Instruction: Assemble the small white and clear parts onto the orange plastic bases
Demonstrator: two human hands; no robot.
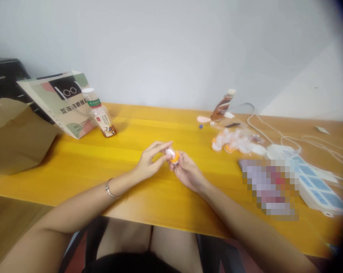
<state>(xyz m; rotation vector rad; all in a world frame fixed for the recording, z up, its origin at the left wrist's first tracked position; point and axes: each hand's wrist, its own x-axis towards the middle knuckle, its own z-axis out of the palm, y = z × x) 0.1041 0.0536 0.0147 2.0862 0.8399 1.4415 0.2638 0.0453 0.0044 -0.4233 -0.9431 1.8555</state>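
Over the middle of the yellow table, both hands meet at a small white-and-orange container [175, 156], whose exact kind I cannot make out. My left hand [150, 161], below a silver bracelet on the wrist, pinches the whitish end between thumb and fingers. From the other side, my right hand [187, 172] has its fingers closed round the orange end. Part of the container is hidden by the fingers. To the right lies a heap of similar-looking small white and orange pieces [236, 140], blurred.
At left stand a brown paper bag [18, 136], a printed paper bag [56, 104] and a labelled drink bottle [101, 117]. On the right are a brown drink bottle [222, 106], a pixelated flat item [265, 185], a white power strip [316, 185] and loose cables [274, 132].
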